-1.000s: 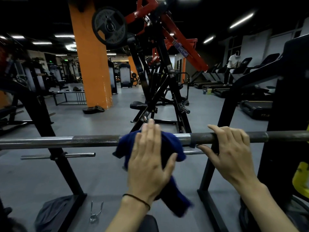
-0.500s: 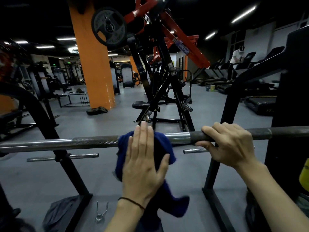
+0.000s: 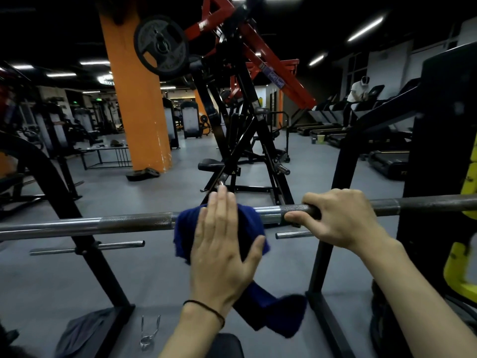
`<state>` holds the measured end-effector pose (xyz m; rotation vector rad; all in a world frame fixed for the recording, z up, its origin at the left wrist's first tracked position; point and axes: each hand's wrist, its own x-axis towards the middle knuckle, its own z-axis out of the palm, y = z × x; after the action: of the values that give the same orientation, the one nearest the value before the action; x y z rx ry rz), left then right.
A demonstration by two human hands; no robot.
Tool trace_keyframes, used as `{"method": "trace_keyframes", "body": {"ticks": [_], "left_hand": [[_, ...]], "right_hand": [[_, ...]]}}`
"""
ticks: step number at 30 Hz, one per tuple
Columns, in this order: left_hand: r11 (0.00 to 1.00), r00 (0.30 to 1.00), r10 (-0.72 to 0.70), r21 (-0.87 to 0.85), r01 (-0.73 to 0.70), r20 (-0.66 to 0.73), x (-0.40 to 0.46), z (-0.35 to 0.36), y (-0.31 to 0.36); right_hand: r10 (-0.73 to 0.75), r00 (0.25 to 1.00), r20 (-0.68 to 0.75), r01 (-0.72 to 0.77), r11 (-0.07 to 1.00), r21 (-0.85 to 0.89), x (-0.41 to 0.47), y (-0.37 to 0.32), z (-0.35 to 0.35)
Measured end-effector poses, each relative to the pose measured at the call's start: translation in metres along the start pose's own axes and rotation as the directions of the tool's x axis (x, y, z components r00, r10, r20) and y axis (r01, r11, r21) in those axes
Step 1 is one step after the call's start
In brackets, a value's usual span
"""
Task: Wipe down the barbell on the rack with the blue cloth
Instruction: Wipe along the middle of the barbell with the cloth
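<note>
While draped over the middle of the barbell [image 3: 134,223] on the rack [image 3: 87,254], soft blue cloth [image 3: 188,228] pressed flat under left hand [image 3: 222,251], fingers straight; right hand [image 3: 343,218] curled round stiff, heavy bar beside it. Best wrapped round knurling, not palmed.

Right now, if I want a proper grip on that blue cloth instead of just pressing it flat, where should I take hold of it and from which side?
Probably at the fold draped over the barbell, coming from above: the blue cloth already straddles the bar there, so the left hand, now flat on it, could curl around cloth and bar together. The tail hanging below is loose and would likely just pull free. The right hand already steadies the bar.
</note>
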<state>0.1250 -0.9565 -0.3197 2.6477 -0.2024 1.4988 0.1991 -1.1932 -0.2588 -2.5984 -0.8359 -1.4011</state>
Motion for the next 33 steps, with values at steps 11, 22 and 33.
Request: {"method": "trace_keyframes", "body": {"ticks": [11, 22, 33], "left_hand": [[0.986, 0.986, 0.156, -0.062, -0.153, 0.059, 0.002, 0.000, -0.003], [0.974, 0.971, 0.221, -0.066, -0.216, 0.087, 0.014, 0.010, 0.038], [0.988, 0.985, 0.151, -0.052, -0.147, 0.082, 0.018, 0.017, 0.059]], "right_hand": [[0.030, 0.984, -0.178, -0.017, 0.997, 0.077, -0.034, 0.001, 0.005], [0.027, 0.945, -0.327, -0.014, 0.999, 0.043, -0.040, -0.001, 0.019], [-0.028, 0.930, -0.367, 0.018, 0.999, -0.030, -0.036, 0.000, 0.026]]}}
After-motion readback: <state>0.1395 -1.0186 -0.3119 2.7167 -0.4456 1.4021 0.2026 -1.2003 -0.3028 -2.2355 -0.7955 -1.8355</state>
